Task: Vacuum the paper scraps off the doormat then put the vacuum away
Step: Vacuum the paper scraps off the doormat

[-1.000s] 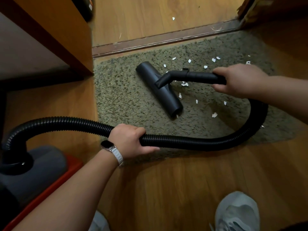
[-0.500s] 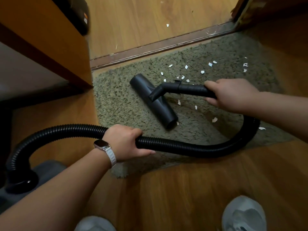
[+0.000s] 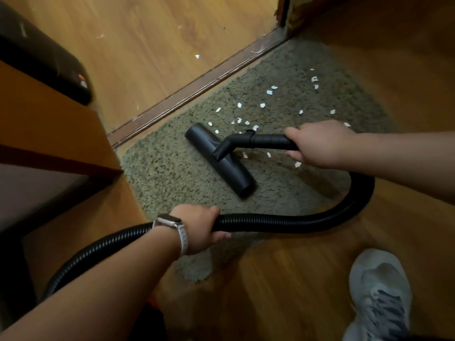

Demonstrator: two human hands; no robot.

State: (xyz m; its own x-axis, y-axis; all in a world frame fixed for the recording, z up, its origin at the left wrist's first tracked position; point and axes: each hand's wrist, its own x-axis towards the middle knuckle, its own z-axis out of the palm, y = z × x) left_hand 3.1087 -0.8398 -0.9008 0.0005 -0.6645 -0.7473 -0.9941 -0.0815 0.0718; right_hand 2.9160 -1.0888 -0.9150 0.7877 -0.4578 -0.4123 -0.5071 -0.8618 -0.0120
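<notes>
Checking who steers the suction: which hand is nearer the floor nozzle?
Right. The right hand grips the wand just beside the floor nozzle; the left hand holds the hose farther back, toward the person.

the right hand [image 3: 320,143] grips the black wand [image 3: 266,139], whose floor nozzle [image 3: 219,158] lies flat on the grey-green doormat [image 3: 162,168]. white paper scraps [image 3: 270,91] dot the mat beyond and beside the nozzle. the left hand [image 3: 199,227], a watch [image 3: 170,221] on its wrist, holds the ribbed hose [image 3: 295,223], which loops round to the wand. a grey shoe [image 3: 379,291] stands on the wooden floor [image 3: 283,291].
</notes>
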